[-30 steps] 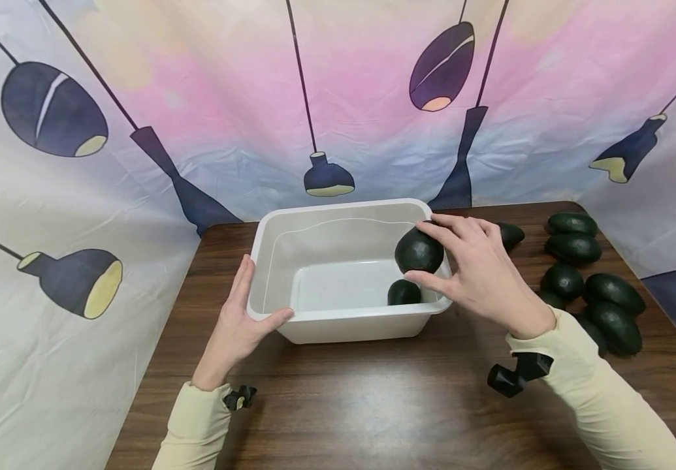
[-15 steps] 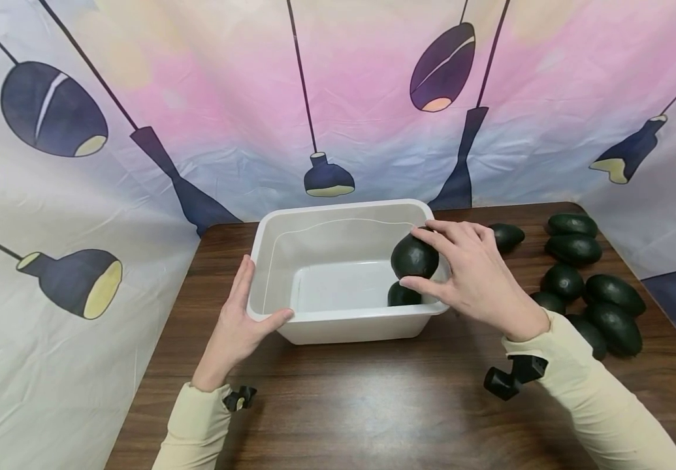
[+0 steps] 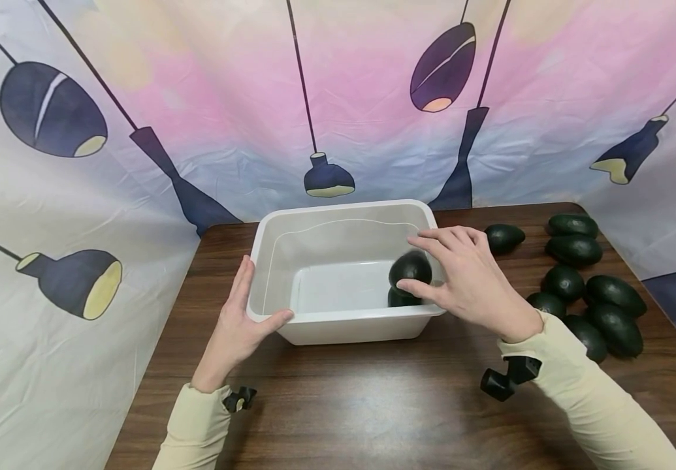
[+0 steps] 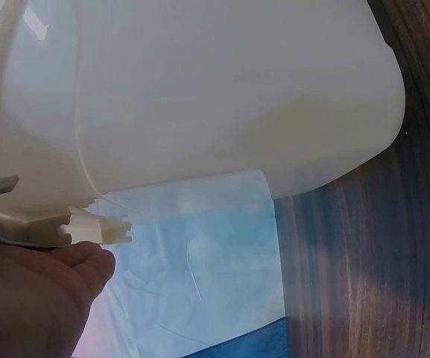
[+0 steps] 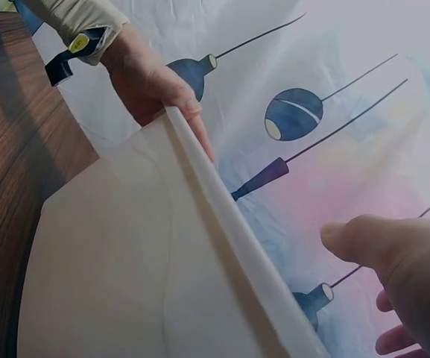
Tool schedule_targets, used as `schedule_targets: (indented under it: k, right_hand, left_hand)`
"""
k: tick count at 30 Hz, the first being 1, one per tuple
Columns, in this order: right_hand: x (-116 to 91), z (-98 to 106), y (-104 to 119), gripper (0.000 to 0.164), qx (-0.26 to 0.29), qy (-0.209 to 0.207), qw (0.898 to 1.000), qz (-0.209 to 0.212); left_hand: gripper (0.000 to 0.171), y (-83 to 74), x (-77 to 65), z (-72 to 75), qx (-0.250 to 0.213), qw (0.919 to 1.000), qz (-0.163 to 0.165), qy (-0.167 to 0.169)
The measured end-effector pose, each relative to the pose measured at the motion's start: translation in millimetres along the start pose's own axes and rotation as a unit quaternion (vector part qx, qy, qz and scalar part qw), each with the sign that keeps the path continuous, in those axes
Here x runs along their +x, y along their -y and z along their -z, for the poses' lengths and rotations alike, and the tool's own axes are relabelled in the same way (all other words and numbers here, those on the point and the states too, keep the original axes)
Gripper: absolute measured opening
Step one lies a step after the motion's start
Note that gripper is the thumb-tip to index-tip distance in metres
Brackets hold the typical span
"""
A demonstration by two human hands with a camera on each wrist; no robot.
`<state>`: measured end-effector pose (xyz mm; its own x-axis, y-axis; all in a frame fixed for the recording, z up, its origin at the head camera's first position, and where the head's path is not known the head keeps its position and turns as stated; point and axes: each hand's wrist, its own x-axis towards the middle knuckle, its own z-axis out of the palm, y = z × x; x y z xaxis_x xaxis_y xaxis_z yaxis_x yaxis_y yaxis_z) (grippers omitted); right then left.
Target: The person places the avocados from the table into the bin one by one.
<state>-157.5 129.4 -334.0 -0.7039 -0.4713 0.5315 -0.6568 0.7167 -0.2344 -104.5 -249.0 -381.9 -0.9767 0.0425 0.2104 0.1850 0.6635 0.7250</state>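
A white plastic bin [image 3: 346, 329] stands on the brown wooden table. My left hand [image 3: 238, 329] rests against its near left corner, fingers straight along the left side and thumb on the front rim. Over the bin's right end is my right hand [image 3: 469, 281], thumb and fingers spread apart. A slightly blurred dark green avocado [image 3: 411, 266] is inside the bin, just past the thumb and seemingly free of the fingertips. It partly covers another avocado [image 3: 402, 300] below it. In the right wrist view, nothing shows between the right thumb [image 5: 356, 239] and fingers.
Several avocados [image 3: 611, 294] lie on the table [image 3: 361, 405] to the right of the bin. A single avocado [image 3: 503, 239] sits closer, behind my right hand. A lamp-patterned cloth [image 3: 226, 117] hangs behind the table.
The right hand has moved slightly left and down, and its fingers have spread off the avocado, which has dropped lower into the bin. My left hand stays at the corner.
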Motion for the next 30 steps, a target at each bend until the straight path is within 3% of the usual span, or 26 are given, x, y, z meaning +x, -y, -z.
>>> schedule_targets:
  k: [11,30]
  right_hand:
    - [-1.0,6.5,-3.0,0.052,0.015,-0.028,1.0,-0.002]
    - [-7.9,19.0,-14.2,0.048,0.025,-0.063,0.997,-0.036]
  left_hand:
    - [0.11,0.7,-0.8,-0.5,-0.005,1.0,-0.002,-0.001]
    - [0.109,2.0,-0.1,-1.5,-0.004,1.0,-0.005,-0.005]
